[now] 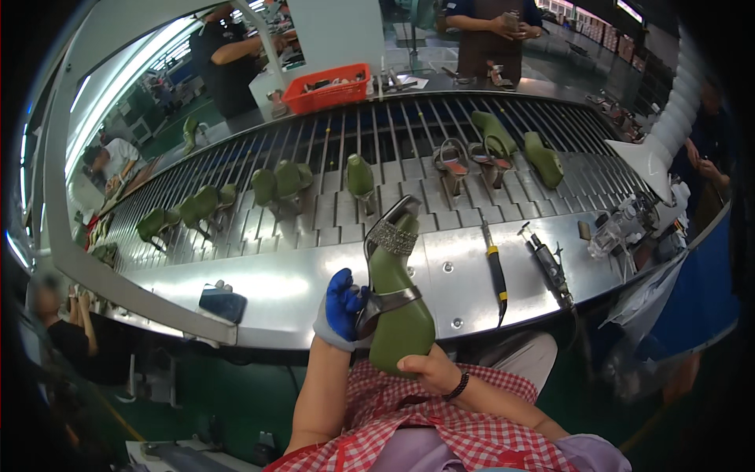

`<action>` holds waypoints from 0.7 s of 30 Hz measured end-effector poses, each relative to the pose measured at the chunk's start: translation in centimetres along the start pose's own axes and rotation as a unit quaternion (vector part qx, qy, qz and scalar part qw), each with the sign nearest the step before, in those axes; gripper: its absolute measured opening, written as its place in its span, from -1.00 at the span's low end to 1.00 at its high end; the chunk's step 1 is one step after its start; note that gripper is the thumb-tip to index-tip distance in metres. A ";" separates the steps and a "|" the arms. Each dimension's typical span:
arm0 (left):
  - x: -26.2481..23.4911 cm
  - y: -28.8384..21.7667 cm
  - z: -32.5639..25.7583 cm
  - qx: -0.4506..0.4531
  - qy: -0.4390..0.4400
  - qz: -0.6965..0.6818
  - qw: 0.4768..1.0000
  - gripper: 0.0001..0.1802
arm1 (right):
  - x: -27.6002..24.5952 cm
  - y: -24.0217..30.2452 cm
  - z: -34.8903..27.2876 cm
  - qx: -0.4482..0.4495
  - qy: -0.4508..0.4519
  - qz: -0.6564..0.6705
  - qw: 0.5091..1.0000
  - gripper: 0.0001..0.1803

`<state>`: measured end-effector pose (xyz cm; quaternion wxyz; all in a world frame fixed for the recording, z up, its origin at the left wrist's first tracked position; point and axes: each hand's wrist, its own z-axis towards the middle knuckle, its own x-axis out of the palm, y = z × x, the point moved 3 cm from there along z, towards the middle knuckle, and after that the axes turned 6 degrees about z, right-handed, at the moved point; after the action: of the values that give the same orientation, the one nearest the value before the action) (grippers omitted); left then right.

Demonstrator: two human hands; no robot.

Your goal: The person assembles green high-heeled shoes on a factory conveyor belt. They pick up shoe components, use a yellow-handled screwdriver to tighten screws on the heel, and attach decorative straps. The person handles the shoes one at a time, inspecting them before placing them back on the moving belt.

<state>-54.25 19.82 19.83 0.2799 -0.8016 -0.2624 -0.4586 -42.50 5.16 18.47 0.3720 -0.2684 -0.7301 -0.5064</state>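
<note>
Steel workbench (299, 287), slatted conveyor (393, 149), both hands gripping green shoe last (399, 307)

Here's the left hand (344, 308), wrapped in a glove with a bright blue coating over the fingers (343, 285) and a pale grey knit cuff. The right hand (429, 368) is bare, with a dark beaded bracelet (458, 386) around the wrist. Both forearms are uncovered. Below them, a red-and-white checked garment (409, 413), and pale lilac cloth (425, 452) at the bottom edge.
</note>
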 end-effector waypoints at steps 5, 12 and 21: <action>-1.7 -3.4 3.2 0.169 -0.086 0.179 0.965 -0.57 | 0.4 1.1 -2.6 0.073 0.002 0.025 0.997 -0.39; 1.2 -11.1 0.9 0.287 -0.151 0.150 0.934 -0.74 | -2.8 1.9 -3.7 0.046 -0.060 -0.017 0.997 -0.33; -9.5 -6.6 -2.1 0.247 -0.206 0.166 0.932 -0.82 | -6.7 15.8 10.4 0.011 -0.213 -0.250 0.945 -0.48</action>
<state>-64.12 21.45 13.69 0.4810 -0.8161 -0.2827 -0.1508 -29.28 20.25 19.35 0.0725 -0.1748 -0.8414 -0.5061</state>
